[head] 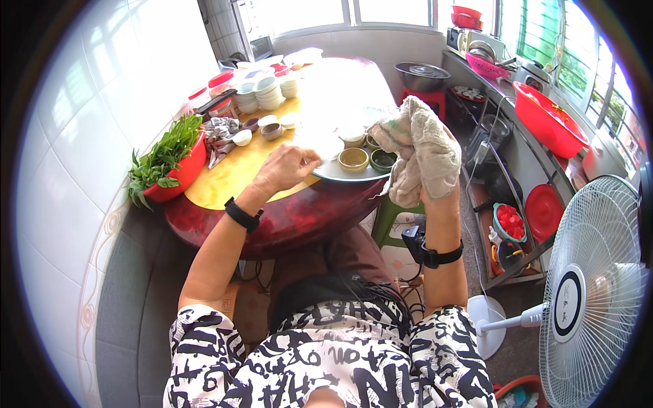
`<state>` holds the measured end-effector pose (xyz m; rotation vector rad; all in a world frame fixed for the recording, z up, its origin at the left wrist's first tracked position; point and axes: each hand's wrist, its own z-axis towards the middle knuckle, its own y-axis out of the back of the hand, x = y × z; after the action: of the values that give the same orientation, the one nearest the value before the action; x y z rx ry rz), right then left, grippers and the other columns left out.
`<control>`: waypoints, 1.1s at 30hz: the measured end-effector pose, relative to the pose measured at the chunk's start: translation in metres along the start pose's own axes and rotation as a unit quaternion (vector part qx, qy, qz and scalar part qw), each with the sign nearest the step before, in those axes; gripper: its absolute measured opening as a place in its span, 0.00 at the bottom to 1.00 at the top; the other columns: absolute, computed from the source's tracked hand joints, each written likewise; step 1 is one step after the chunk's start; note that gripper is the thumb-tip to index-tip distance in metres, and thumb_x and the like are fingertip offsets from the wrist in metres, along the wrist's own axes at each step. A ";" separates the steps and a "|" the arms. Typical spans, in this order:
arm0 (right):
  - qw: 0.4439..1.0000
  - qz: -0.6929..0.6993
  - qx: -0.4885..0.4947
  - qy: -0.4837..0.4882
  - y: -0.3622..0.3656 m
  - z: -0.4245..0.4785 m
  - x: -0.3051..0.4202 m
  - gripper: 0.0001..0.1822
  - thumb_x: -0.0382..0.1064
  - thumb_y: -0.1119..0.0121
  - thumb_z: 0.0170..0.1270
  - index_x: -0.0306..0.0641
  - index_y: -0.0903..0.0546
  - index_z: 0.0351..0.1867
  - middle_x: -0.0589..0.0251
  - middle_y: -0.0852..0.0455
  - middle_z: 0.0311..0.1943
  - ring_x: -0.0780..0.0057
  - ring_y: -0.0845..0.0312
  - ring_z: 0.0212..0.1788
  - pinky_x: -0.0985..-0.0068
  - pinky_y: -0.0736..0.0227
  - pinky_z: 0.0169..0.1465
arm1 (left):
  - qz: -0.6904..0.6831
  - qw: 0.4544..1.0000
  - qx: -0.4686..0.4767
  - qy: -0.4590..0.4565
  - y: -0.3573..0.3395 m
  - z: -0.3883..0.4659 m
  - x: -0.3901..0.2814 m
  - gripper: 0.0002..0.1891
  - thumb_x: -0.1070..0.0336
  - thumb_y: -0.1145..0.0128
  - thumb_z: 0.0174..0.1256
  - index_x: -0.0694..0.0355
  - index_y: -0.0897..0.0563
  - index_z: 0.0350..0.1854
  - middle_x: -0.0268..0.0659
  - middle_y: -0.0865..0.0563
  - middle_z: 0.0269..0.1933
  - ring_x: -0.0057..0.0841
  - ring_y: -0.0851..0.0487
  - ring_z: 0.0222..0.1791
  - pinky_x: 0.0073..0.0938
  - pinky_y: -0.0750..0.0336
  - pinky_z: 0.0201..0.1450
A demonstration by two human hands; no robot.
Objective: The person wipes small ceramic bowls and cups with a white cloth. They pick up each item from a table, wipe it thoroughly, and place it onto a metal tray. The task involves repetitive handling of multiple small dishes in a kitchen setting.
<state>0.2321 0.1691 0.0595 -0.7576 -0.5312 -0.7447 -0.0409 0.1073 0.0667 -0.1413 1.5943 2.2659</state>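
My right hand (443, 153) is wrapped in a crumpled beige cloth (416, 148), which it grips at the right of a round tray (336, 173). On that tray stand several small cups, among them a tan ceramic cup (353, 159) and a dark green cup (382, 160). My left hand (288, 166) is at the tray's left edge, fingers curled. Glare hides whether anything is pinched between its fingertips. Beyond it, on a yellow mat (219, 186), are a brown cup (271, 131), a small white cup (242, 137) and several others.
Stacked white bowls (269, 93) stand farther back on the dark red table (265, 224). At left are a crumpled patterned cloth (221, 130) and a red basin (191, 171) of leafy greens (166, 153). A white fan (586, 301) and a metal shelf (510, 168) flank my right.
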 end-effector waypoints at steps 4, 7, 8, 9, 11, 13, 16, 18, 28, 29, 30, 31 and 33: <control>0.999 0.027 0.025 -0.010 0.004 0.001 -0.007 0.21 0.34 0.34 0.59 0.29 0.21 0.53 0.67 0.15 0.41 0.86 0.21 0.41 0.83 0.24 0.46 | 0.002 0.998 -0.067 -0.018 -0.001 0.016 0.013 0.12 0.58 0.41 0.63 0.60 0.12 0.41 0.47 0.12 0.33 0.38 0.12 0.36 0.36 0.21 0.44; 0.999 0.038 0.036 -0.002 0.003 0.001 -0.008 0.21 0.34 0.34 0.59 0.30 0.21 0.53 0.67 0.15 0.41 0.86 0.21 0.40 0.84 0.23 0.46 | 0.019 0.997 -0.071 -0.019 -0.015 0.031 0.019 0.12 0.58 0.42 0.64 0.57 0.12 0.42 0.46 0.12 0.35 0.40 0.13 0.39 0.37 0.21 0.45; 0.999 0.036 0.038 0.001 0.003 0.002 -0.008 0.21 0.35 0.34 0.59 0.30 0.21 0.53 0.67 0.15 0.41 0.86 0.21 0.40 0.84 0.23 0.45 | 0.028 0.998 -0.058 -0.012 -0.020 0.035 0.019 0.12 0.58 0.42 0.64 0.56 0.12 0.42 0.45 0.11 0.36 0.40 0.13 0.39 0.38 0.21 0.46; 0.999 0.019 0.031 0.021 0.004 0.003 -0.010 0.21 0.37 0.36 0.63 0.31 0.22 0.55 0.64 0.15 0.42 0.82 0.19 0.38 0.83 0.23 0.40 | 0.037 0.998 -0.045 -0.005 -0.024 0.038 0.020 0.12 0.58 0.42 0.64 0.55 0.12 0.43 0.45 0.11 0.36 0.41 0.13 0.40 0.38 0.21 0.46; 0.999 0.004 0.017 0.038 0.005 0.005 -0.011 0.20 0.39 0.38 0.66 0.32 0.22 0.57 0.61 0.14 0.42 0.79 0.17 0.36 0.82 0.22 0.34 | 0.054 0.998 -0.038 -0.005 -0.030 0.039 0.021 0.11 0.57 0.43 0.64 0.53 0.12 0.43 0.45 0.12 0.38 0.43 0.14 0.41 0.40 0.21 0.48; 1.000 0.026 0.005 0.006 0.004 0.002 -0.001 0.21 0.37 0.35 0.62 0.30 0.22 0.55 0.63 0.15 0.42 0.82 0.18 0.37 0.83 0.22 0.38 | 0.074 0.997 -0.034 -0.003 -0.031 0.036 0.015 0.11 0.57 0.42 0.63 0.52 0.12 0.42 0.46 0.12 0.39 0.44 0.14 0.41 0.40 0.21 0.48; 0.999 0.047 0.004 -0.013 0.005 0.000 0.001 0.21 0.34 0.33 0.59 0.29 0.21 0.53 0.66 0.15 0.41 0.85 0.20 0.39 0.84 0.22 0.43 | 0.077 0.997 -0.013 -0.005 -0.032 0.038 0.021 0.17 0.51 0.41 0.63 0.58 0.12 0.44 0.45 0.11 0.40 0.39 0.14 0.43 0.38 0.22 0.47; 0.999 0.046 0.010 -0.002 0.008 0.001 0.000 0.21 0.34 0.33 0.59 0.29 0.21 0.53 0.65 0.15 0.41 0.85 0.20 0.39 0.84 0.22 0.43 | 0.088 0.996 -0.010 -0.022 -0.032 0.039 0.023 0.18 0.49 0.39 0.61 0.57 0.13 0.44 0.45 0.11 0.41 0.39 0.14 0.43 0.39 0.22 0.47; 0.999 0.035 0.020 0.002 0.012 0.006 -0.004 0.22 0.39 0.38 0.66 0.32 0.25 0.59 0.58 0.15 0.43 0.71 0.15 0.38 0.80 0.22 0.29 | -0.035 0.997 -0.065 -0.006 -0.017 0.042 0.019 0.20 0.52 0.31 0.54 0.60 0.14 0.43 0.41 0.14 0.41 0.36 0.15 0.40 0.36 0.22 0.46; 0.999 0.035 0.008 -0.006 0.007 0.004 0.002 0.21 0.37 0.36 0.64 0.31 0.23 0.56 0.63 0.15 0.41 0.79 0.18 0.37 0.83 0.23 0.35 | -0.060 0.995 -0.067 0.038 -0.012 0.041 0.017 0.20 0.51 0.31 0.54 0.59 0.14 0.43 0.42 0.14 0.42 0.38 0.15 0.44 0.37 0.22 0.48; 0.999 0.036 -0.003 -0.015 0.003 0.002 0.006 0.20 0.35 0.34 0.61 0.29 0.21 0.53 0.67 0.16 0.39 0.87 0.22 0.36 0.85 0.23 0.40 | -0.044 0.993 -0.106 0.033 -0.011 0.041 0.023 0.19 0.52 0.32 0.56 0.60 0.14 0.43 0.42 0.14 0.42 0.40 0.15 0.40 0.38 0.22 0.46; 0.999 0.029 -0.001 -0.014 0.002 0.001 0.005 0.20 0.35 0.34 0.61 0.30 0.21 0.53 0.67 0.16 0.39 0.87 0.22 0.36 0.85 0.23 0.40 | -0.017 0.991 -0.132 0.013 -0.012 0.043 0.034 0.18 0.52 0.33 0.57 0.60 0.14 0.43 0.42 0.14 0.42 0.40 0.14 0.39 0.38 0.22 0.46; 1.000 0.019 -0.001 -0.014 0.003 0.002 0.003 0.19 0.35 0.35 0.61 0.30 0.21 0.53 0.68 0.16 0.39 0.87 0.22 0.36 0.85 0.23 0.40 | 0.036 0.982 -0.184 -0.029 -0.015 0.046 0.050 0.16 0.53 0.34 0.58 0.59 0.14 0.42 0.43 0.14 0.42 0.41 0.14 0.37 0.39 0.21 0.46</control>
<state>0.2357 0.1712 0.0619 -0.7784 -0.5403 -0.6992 -0.0764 0.1661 0.0550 -0.1119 1.1558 2.5757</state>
